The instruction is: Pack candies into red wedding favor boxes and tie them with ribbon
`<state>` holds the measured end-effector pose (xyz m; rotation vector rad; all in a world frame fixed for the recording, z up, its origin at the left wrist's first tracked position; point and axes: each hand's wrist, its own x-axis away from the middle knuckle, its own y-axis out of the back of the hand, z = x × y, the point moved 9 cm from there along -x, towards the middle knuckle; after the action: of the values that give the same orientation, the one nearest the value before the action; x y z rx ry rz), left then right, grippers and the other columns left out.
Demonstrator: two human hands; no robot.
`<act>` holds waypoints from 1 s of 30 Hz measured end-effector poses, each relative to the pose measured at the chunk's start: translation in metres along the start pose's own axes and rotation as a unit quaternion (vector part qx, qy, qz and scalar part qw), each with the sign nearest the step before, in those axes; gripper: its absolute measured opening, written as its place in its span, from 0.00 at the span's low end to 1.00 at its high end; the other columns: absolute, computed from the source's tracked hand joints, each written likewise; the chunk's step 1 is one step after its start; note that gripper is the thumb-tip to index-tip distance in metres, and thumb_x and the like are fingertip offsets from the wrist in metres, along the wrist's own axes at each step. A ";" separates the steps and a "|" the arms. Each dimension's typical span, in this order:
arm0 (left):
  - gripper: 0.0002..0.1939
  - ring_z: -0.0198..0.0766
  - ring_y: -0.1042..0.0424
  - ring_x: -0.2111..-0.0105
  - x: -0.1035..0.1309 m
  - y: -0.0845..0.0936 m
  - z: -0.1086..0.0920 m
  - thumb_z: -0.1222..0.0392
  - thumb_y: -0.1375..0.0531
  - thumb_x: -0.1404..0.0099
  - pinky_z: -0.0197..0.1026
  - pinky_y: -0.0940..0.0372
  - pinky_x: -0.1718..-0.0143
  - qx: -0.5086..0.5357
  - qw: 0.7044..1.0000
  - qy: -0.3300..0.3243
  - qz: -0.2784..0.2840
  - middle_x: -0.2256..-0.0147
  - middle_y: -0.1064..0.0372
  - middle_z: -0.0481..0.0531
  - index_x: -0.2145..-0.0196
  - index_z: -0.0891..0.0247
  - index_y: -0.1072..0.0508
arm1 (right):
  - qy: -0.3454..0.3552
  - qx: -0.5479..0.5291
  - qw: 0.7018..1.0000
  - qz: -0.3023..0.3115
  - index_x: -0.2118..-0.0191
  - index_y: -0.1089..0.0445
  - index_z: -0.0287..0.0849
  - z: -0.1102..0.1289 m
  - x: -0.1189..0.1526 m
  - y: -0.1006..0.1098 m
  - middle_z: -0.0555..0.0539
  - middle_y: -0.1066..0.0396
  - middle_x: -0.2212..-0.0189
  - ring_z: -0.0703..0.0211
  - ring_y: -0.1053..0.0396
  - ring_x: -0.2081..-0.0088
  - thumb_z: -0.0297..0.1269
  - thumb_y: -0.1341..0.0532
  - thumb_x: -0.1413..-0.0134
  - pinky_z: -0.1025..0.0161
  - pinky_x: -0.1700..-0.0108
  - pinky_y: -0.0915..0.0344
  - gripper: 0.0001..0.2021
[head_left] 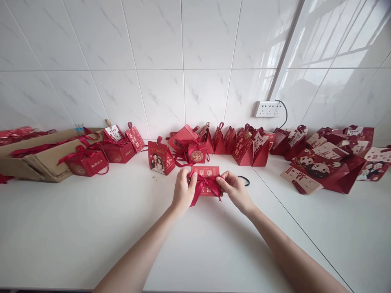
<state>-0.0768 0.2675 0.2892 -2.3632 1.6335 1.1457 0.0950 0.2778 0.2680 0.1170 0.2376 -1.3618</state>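
Observation:
A small red box (210, 193) with gold lettering lies at the middle of the white table, between my two hands. Across it runs a dark red ribbon (205, 182) tied in a bow, its tails hanging toward me. My left hand (183, 189) pinches the bow's left loop between thumb and fingers. On the other side, my right hand (233, 188) pinches the right loop at the box's edge. A black elastic ring (247, 181) lies just beyond my right hand, partly hidden by it.
Behind the hands stand a photo-printed red box (160, 158) and a row of red boxes (242, 146). At left are a cardboard box (51, 162) and ribboned boxes (87, 162). More boxes (328, 165) crowd the right. A power strip (269, 109) is on the tiled wall.

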 end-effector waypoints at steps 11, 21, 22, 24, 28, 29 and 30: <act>0.12 0.34 0.41 0.74 0.004 -0.006 0.003 0.53 0.53 0.34 0.36 0.41 0.71 0.027 0.999 0.017 0.000 0.74 0.43 0.47 0.74 0.60 0.46 | -0.059 -0.116 0.991 -0.034 0.77 0.40 0.41 -0.012 -0.002 0.007 0.56 0.42 0.83 0.71 0.47 0.81 0.52 0.29 0.65 0.71 0.79 0.49 0.23; 0.13 0.33 0.43 0.77 0.006 -0.009 0.003 0.52 0.54 0.34 0.36 0.43 0.73 0.064 0.997 0.036 0.015 0.77 0.45 0.45 0.74 0.59 0.48 | -0.097 -0.196 0.975 -0.033 0.79 0.39 0.41 -0.021 -0.003 0.005 0.57 0.44 0.84 0.71 0.49 0.80 0.49 0.27 0.67 0.70 0.76 0.45 0.22; 0.13 0.33 0.43 0.77 0.006 -0.009 0.003 0.52 0.54 0.34 0.36 0.43 0.73 0.066 0.997 0.037 0.015 0.77 0.45 0.45 0.74 0.59 0.48 | -0.100 -0.201 0.974 -0.031 0.79 0.39 0.41 -0.021 -0.003 0.004 0.57 0.45 0.84 0.71 0.50 0.80 0.49 0.27 0.67 0.70 0.76 0.46 0.22; 0.13 0.33 0.43 0.76 0.006 -0.010 0.005 0.52 0.54 0.34 0.37 0.43 0.73 0.071 0.996 0.041 0.016 0.77 0.46 0.45 0.74 0.59 0.48 | -0.108 -0.209 0.972 -0.025 0.79 0.40 0.41 -0.021 -0.002 0.002 0.57 0.46 0.85 0.71 0.50 0.80 0.49 0.27 0.67 0.70 0.77 0.48 0.23; 0.13 0.33 0.44 0.76 0.007 -0.011 0.006 0.51 0.54 0.34 0.37 0.44 0.73 0.078 0.996 0.047 0.018 0.77 0.46 0.45 0.74 0.59 0.48 | -0.118 -0.222 0.968 -0.012 0.80 0.42 0.41 -0.024 -0.002 -0.001 0.58 0.50 0.84 0.71 0.53 0.81 0.48 0.28 0.66 0.70 0.77 0.50 0.23; 0.14 0.33 0.44 0.76 0.007 -0.011 0.006 0.51 0.54 0.34 0.37 0.44 0.73 0.079 0.996 0.047 0.018 0.77 0.46 0.45 0.75 0.59 0.48 | -0.117 -0.224 0.967 -0.011 0.79 0.42 0.41 -0.025 -0.002 -0.001 0.58 0.51 0.84 0.71 0.54 0.81 0.48 0.28 0.65 0.70 0.77 0.50 0.23; 0.14 0.33 0.45 0.76 0.007 -0.011 0.006 0.51 0.54 0.34 0.37 0.44 0.73 0.080 0.996 0.047 0.018 0.77 0.46 0.45 0.75 0.59 0.48 | -0.117 -0.226 0.967 -0.011 0.79 0.42 0.41 -0.026 -0.002 -0.001 0.58 0.52 0.84 0.71 0.54 0.81 0.48 0.29 0.65 0.70 0.77 0.50 0.22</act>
<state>-0.0695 0.2693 0.2772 -2.3287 1.7314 0.8831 0.0911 0.2856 0.2435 -0.4272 0.3452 -1.2992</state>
